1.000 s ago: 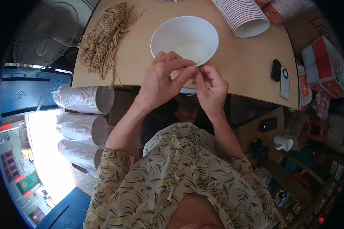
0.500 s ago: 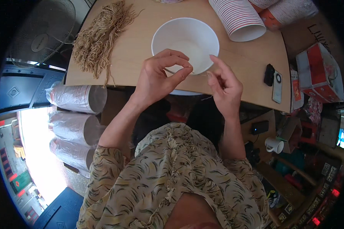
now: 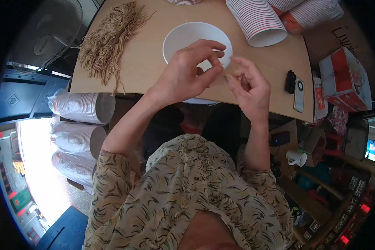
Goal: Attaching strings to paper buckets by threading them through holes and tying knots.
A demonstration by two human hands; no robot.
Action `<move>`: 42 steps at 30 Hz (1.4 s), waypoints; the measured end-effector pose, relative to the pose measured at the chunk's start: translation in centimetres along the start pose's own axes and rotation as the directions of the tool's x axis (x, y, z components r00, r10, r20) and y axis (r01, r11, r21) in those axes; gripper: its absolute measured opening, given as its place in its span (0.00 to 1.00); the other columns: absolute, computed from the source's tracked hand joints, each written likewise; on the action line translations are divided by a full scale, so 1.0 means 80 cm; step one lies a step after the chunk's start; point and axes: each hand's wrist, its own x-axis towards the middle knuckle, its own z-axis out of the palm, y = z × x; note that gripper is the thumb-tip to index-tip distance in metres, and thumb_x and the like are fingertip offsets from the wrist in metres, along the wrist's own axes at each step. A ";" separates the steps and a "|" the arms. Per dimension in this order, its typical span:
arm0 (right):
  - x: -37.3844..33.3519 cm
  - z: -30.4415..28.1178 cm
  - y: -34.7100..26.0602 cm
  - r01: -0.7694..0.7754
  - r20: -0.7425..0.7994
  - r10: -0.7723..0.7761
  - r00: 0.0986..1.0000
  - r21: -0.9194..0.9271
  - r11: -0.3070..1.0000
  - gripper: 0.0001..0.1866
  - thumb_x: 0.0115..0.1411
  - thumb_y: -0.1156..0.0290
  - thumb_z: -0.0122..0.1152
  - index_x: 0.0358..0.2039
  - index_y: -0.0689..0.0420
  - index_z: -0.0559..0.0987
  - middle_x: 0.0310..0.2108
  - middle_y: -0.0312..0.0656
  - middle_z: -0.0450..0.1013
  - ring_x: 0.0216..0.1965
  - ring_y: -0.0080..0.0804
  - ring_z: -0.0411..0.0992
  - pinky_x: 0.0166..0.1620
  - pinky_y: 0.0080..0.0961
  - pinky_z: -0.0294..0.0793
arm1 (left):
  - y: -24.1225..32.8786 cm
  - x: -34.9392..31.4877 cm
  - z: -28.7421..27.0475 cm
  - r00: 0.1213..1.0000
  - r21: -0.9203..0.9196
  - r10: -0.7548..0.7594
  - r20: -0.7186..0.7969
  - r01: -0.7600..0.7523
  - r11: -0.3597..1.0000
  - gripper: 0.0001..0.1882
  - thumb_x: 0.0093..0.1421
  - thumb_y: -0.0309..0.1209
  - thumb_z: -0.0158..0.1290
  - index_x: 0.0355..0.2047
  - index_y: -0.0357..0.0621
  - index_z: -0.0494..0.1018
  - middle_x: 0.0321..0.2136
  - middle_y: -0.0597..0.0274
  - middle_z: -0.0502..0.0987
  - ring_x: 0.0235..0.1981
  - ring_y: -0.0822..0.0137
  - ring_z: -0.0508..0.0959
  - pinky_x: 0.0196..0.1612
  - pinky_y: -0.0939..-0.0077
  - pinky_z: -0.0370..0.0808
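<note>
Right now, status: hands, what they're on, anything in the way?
Left hand and right hand pinched fingertip to fingertip over the white bowl; anything held is too thin to tell. Straw bundle lies left, untouched. Cup stack clear of hands.

The left hand (image 3: 186, 73) covers the near part of the white bowl (image 3: 185, 35), and whatever the fingertips of both hands pinch is too small to tell. The right hand (image 3: 248, 85) hides the bowl's right rim. The striped cup stacks (image 3: 256, 21) run off the top edge. The desk's (image 3: 148, 62) near underside lies in shadow.
</note>
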 end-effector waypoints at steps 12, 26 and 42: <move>-0.008 -0.013 -0.001 0.058 -0.069 -0.062 0.996 -0.049 0.997 0.16 0.66 0.78 0.58 0.55 0.65 0.74 0.39 0.36 0.77 0.35 0.16 0.72 0.40 0.14 0.71 | -0.003 0.015 0.046 0.991 0.045 -0.125 0.051 0.123 0.991 0.12 0.68 0.33 0.50 0.39 0.34 0.68 0.27 0.48 0.80 0.28 0.52 0.82 0.32 0.62 0.78; 0.017 -0.029 -0.018 0.065 0.018 -0.064 0.998 -0.093 0.994 0.18 0.63 0.81 0.62 0.54 0.63 0.76 0.31 0.28 0.69 0.28 0.09 0.63 0.31 0.08 0.60 | -0.002 0.032 0.023 0.971 -0.275 -0.172 0.164 0.212 0.938 0.11 0.68 0.31 0.51 0.39 0.33 0.70 0.27 0.57 0.83 0.27 0.66 0.83 0.30 0.70 0.79; 0.003 -0.037 -0.017 0.166 -0.048 -0.220 0.974 -0.508 0.845 0.20 0.55 0.78 0.69 0.49 0.52 0.83 0.28 0.39 0.78 0.25 0.22 0.75 0.29 0.22 0.73 | -0.017 0.037 0.018 0.939 -0.211 -0.241 0.245 0.294 0.932 0.11 0.67 0.32 0.55 0.39 0.34 0.78 0.27 0.63 0.82 0.26 0.80 0.77 0.29 0.84 0.74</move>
